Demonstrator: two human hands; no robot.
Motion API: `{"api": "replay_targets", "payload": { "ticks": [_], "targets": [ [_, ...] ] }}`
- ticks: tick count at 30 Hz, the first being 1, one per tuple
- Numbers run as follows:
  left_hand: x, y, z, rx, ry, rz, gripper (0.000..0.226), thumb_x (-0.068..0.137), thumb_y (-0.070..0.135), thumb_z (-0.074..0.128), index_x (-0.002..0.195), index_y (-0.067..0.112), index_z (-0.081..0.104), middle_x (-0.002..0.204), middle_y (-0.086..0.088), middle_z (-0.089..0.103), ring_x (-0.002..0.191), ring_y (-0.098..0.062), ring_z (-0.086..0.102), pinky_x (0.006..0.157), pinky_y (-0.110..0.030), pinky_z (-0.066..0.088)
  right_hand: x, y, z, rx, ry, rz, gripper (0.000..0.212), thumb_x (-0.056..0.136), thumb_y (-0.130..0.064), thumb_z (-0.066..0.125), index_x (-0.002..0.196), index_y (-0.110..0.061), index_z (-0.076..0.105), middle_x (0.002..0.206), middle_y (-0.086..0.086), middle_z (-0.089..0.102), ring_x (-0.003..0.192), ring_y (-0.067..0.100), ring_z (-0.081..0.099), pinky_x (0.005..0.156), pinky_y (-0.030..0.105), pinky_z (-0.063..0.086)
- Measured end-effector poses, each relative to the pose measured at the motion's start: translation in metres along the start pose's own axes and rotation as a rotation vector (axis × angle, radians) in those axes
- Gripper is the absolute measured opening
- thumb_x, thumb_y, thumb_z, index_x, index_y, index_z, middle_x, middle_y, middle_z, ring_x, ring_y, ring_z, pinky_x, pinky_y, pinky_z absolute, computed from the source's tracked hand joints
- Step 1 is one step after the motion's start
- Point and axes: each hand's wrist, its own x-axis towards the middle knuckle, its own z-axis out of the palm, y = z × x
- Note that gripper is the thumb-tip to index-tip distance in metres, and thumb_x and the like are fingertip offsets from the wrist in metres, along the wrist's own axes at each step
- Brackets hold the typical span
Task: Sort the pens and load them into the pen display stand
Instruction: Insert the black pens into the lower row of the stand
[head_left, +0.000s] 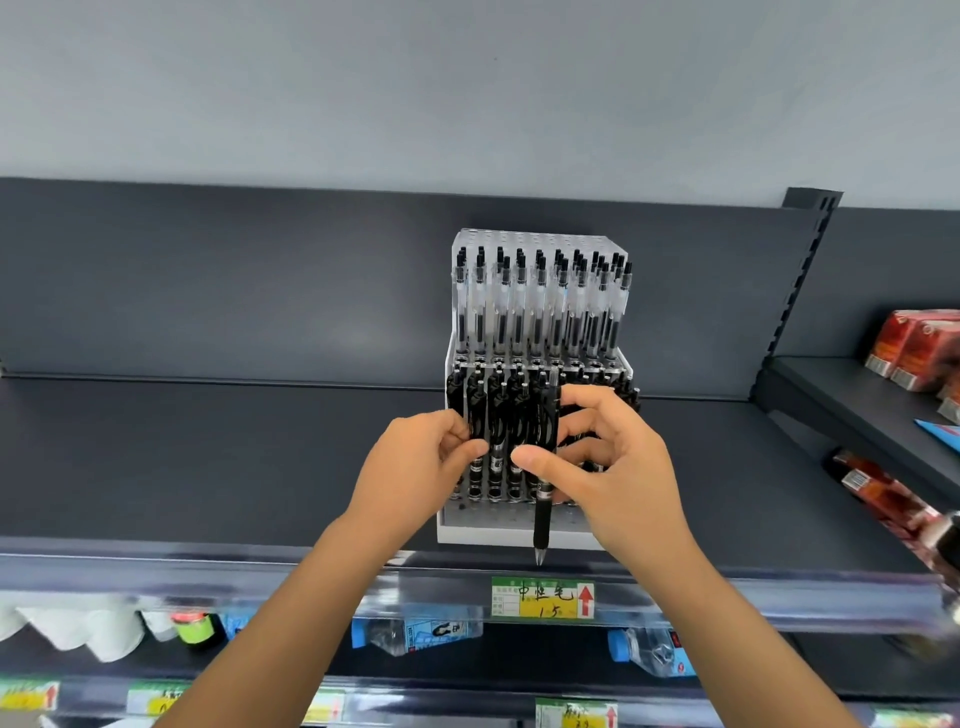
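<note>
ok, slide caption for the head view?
Right hand holds a loose pen tip-down at the stand; left hand grips lower-row pens; clear pens above.

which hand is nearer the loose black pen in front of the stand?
Right. The right hand pinches the loose black pen mid-barrel; the left hand is to its left, gripping racked black pens in the stand.
</note>
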Motion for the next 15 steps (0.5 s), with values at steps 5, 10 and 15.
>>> {"api": "replay_targets", "payload": {
  "ticks": [5,10,15],
  "targets": [
    [-0.015,-0.007,-0.005,0.060,-0.028,-0.072,0.019,0.081,0.045,0.071,0.089,0.029,0.065,0.077,0.019,0.066,0.076,0.002,0.061,0.073,-0.028,0.053,0.001,0.004,0.003,-0.010,0.005,0.012,0.042,0.064,-0.037,0.080,0.096,-0.045,0.054,0.082,-0.023,0.059,0.062,0.008,0.060,0.060,0.038,0.059],
    [-0.029,0.007,-0.022,-0.245,0.011,0.028,0.035,0.069,0.044,0.080,0.099,0.037,0.063,0.089,0.021,0.067,0.089,0.001,0.061,0.082,-0.020,0.050,0.003,0.001,0.007,0.121,-0.008,0.092,0.028,0.073,-0.030,0.076,0.095,-0.029,0.057,0.074,-0.007,0.059,0.064,0.018,0.061,0.051,0.038,0.058],
    [-0.034,0.038,-0.031,-0.485,-0.059,0.137,0.036,0.073,0.024,0.081,0.106,0.030,0.067,0.089,0.010,0.070,0.078,-0.009,0.068,0.076,-0.024,0.056,0.007,-0.012,0.018,0.224,-0.050,0.105,0.014,0.086,-0.027,0.065,0.097,-0.021,0.060,0.085,0.008,0.062,0.065,0.014,0.065,0.050,0.035,0.058]
  ]
}}
